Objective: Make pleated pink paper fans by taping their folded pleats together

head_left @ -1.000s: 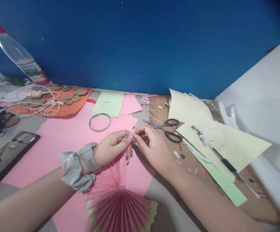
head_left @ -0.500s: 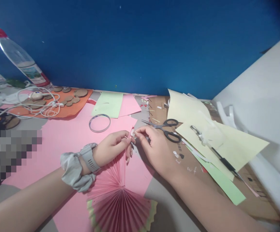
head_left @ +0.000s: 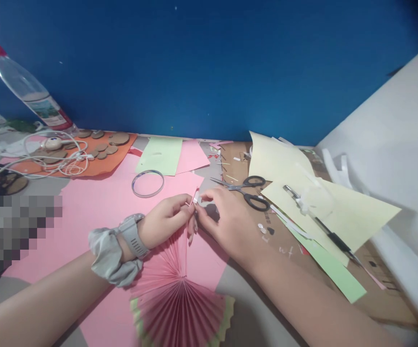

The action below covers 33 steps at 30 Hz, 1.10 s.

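A pink pleated paper fan [head_left: 180, 294] with a green scalloped layer under it lies at the near edge. My left hand [head_left: 165, 221], with a grey watch and grey scrunchie at the wrist, pinches the fan's top folds together. My right hand [head_left: 223, 217] meets it fingertip to fingertip and pinches a small white bit at the fan's top edge. Both hands rest over a large pink paper sheet [head_left: 86, 212].
Black-handled scissors [head_left: 247, 190] lie just right of my hands. A pen [head_left: 324, 229] rests on cream sheets [head_left: 357, 212]. A clear tape ring [head_left: 148, 183], green and pink sheets, an orange sheet with cardboard discs and white cable, and a plastic bottle [head_left: 28, 89] sit behind.
My right hand's fingertips have closed in a little toward the fan's top edge. The left hand holds the folds as before.
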Each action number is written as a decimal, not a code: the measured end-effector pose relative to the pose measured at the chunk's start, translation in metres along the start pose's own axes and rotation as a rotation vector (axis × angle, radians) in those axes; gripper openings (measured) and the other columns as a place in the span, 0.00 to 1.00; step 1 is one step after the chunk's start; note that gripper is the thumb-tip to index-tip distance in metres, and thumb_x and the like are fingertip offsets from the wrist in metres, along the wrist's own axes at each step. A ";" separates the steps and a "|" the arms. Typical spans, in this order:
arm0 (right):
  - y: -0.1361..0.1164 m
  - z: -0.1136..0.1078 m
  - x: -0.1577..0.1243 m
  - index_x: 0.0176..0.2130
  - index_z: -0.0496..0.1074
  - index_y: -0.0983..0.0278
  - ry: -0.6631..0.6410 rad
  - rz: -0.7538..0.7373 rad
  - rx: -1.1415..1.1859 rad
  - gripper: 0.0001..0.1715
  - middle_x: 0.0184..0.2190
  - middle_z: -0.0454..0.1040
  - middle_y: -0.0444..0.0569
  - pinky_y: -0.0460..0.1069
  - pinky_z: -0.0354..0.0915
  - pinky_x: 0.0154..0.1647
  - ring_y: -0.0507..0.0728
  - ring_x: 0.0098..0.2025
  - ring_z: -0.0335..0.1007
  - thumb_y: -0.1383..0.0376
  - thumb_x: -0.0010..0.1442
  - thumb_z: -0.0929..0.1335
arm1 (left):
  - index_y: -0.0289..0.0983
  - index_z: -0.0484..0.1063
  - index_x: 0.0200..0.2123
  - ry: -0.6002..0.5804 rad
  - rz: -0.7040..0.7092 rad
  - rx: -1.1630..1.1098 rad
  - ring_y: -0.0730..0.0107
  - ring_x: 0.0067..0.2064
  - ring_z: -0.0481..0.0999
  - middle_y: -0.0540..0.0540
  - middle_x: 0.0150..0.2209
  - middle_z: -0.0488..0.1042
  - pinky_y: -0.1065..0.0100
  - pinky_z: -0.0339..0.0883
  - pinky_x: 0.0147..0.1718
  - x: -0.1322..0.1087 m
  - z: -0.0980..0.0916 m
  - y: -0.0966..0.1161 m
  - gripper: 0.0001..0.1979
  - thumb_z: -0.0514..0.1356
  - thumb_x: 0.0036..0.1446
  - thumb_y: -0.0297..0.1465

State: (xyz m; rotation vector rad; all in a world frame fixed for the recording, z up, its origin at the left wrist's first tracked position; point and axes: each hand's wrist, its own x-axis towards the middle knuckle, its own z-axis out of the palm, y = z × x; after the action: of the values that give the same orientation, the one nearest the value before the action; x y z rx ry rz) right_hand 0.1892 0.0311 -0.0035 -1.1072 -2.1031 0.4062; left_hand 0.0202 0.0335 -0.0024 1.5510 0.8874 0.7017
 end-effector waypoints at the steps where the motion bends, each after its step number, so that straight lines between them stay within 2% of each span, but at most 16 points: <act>1: 0.000 0.000 0.000 0.40 0.65 0.63 -0.010 -0.012 -0.002 0.06 0.38 0.72 0.51 0.52 0.62 0.42 0.57 0.42 0.67 0.66 0.61 0.63 | 0.36 0.61 0.30 -0.003 0.006 0.000 0.73 0.23 0.74 0.51 0.21 0.73 0.69 0.66 0.30 0.000 0.000 0.000 0.12 0.47 0.63 0.35; 4: 0.002 0.000 -0.001 0.41 0.66 0.62 -0.038 -0.015 0.016 0.07 0.40 0.73 0.51 0.52 0.61 0.44 0.57 0.43 0.67 0.67 0.62 0.61 | 0.36 0.62 0.30 -0.009 0.017 0.004 0.72 0.23 0.74 0.51 0.20 0.72 0.68 0.67 0.32 0.000 0.000 -0.001 0.13 0.46 0.63 0.36; 8: 0.003 -0.001 0.000 0.39 0.67 0.62 -0.047 0.037 0.081 0.07 0.38 0.73 0.48 0.50 0.61 0.42 0.55 0.41 0.67 0.68 0.63 0.60 | 0.36 0.62 0.31 -0.013 0.010 -0.005 0.72 0.24 0.74 0.52 0.20 0.72 0.68 0.67 0.33 0.000 0.001 -0.003 0.12 0.46 0.63 0.35; 16: 0.011 -0.002 0.004 0.36 0.66 0.61 0.111 0.262 0.237 0.06 0.33 0.71 0.45 0.48 0.62 0.37 0.53 0.35 0.67 0.65 0.63 0.60 | 0.34 0.63 0.37 -0.018 -0.004 -0.089 0.71 0.24 0.75 0.52 0.20 0.72 0.66 0.68 0.34 0.000 0.001 -0.006 0.10 0.47 0.63 0.34; 18: 0.016 0.000 0.005 0.38 0.65 0.61 0.172 0.338 0.285 0.06 0.33 0.70 0.46 0.48 0.63 0.37 0.53 0.34 0.67 0.65 0.63 0.60 | 0.33 0.64 0.38 -0.017 -0.010 -0.097 0.70 0.24 0.74 0.51 0.20 0.71 0.66 0.68 0.34 0.000 0.001 -0.005 0.11 0.47 0.63 0.34; 20: 0.021 0.002 0.005 0.45 0.64 0.60 0.228 0.392 0.316 0.10 0.38 0.69 0.47 0.49 0.64 0.38 0.53 0.36 0.67 0.65 0.62 0.61 | 0.32 0.65 0.39 -0.025 -0.007 -0.115 0.70 0.24 0.75 0.50 0.20 0.71 0.65 0.68 0.34 -0.001 0.001 -0.004 0.12 0.47 0.63 0.34; 22: 0.023 0.003 0.006 0.50 0.62 0.59 0.262 0.395 0.327 0.17 0.44 0.67 0.49 0.50 0.64 0.41 0.54 0.40 0.67 0.67 0.61 0.62 | 0.32 0.65 0.41 -0.048 -0.002 -0.156 0.68 0.25 0.75 0.49 0.20 0.72 0.63 0.68 0.36 -0.001 0.001 -0.003 0.13 0.47 0.64 0.34; 23: 0.023 0.003 0.006 0.50 0.62 0.58 0.259 0.378 0.328 0.17 0.44 0.66 0.49 0.50 0.63 0.43 0.54 0.42 0.66 0.67 0.61 0.62 | 0.31 0.65 0.42 -0.061 0.001 -0.187 0.67 0.25 0.75 0.48 0.21 0.72 0.62 0.67 0.36 -0.001 0.001 -0.003 0.13 0.47 0.64 0.34; 25: 0.020 0.002 0.006 0.47 0.67 0.59 0.218 0.336 0.353 0.13 0.42 0.68 0.48 0.51 0.61 0.46 0.55 0.44 0.66 0.64 0.63 0.60 | 0.31 0.65 0.46 -0.094 0.008 -0.254 0.66 0.26 0.75 0.48 0.21 0.72 0.60 0.67 0.37 -0.002 0.001 -0.003 0.15 0.46 0.64 0.33; 28: 0.011 -0.002 0.008 0.39 0.71 0.61 0.050 0.309 0.515 0.16 0.37 0.70 0.48 0.51 0.59 0.47 0.55 0.44 0.65 0.58 0.64 0.57 | 0.31 0.65 0.46 -0.165 0.026 -0.322 0.65 0.26 0.75 0.47 0.22 0.72 0.58 0.67 0.36 -0.002 -0.002 -0.002 0.16 0.46 0.64 0.34; 31: 0.007 -0.003 0.010 0.33 0.69 0.63 -0.133 0.356 0.747 0.15 0.30 0.68 0.44 0.47 0.61 0.41 0.51 0.35 0.65 0.57 0.62 0.61 | 0.29 0.70 0.35 -0.244 0.023 -0.282 0.63 0.30 0.75 0.42 0.25 0.73 0.58 0.67 0.39 -0.002 -0.004 0.001 0.18 0.45 0.64 0.34; 33: 0.007 -0.002 0.011 0.30 0.67 0.64 -0.156 0.408 0.858 0.13 0.26 0.64 0.41 0.46 0.60 0.35 0.49 0.29 0.62 0.57 0.60 0.64 | 0.29 0.71 0.31 -0.277 0.007 -0.262 0.61 0.32 0.75 0.40 0.26 0.74 0.58 0.66 0.40 -0.003 -0.005 0.003 0.21 0.43 0.64 0.34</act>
State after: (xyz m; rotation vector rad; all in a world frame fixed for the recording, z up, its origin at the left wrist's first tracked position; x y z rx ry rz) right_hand 0.1906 0.0441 -0.0013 -0.9628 -1.5166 1.4600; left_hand 0.0154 0.0335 0.0013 1.3756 0.5598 0.5663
